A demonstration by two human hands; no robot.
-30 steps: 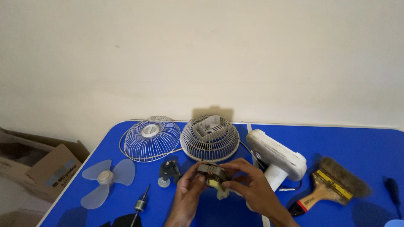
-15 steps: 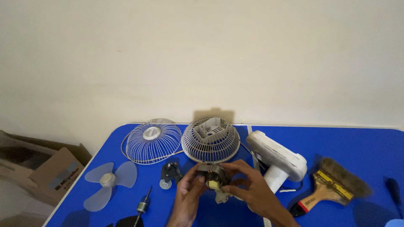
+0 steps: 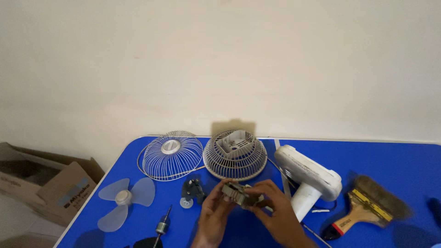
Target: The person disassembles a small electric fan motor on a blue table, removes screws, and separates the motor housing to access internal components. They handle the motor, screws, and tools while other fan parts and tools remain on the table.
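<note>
While both hands meet low over the blue worktop [image 3: 395,160], the small grey motor block [image 3: 237,193] sits between them, long axis running left to right: left hand [image 3: 215,216] pinches its near end, right hand [image 3: 274,211] grips the far end.

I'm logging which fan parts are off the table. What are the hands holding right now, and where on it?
Both hands hold one small grey motor block above the blue table: left hand at its left end, right hand at its right end.
</note>
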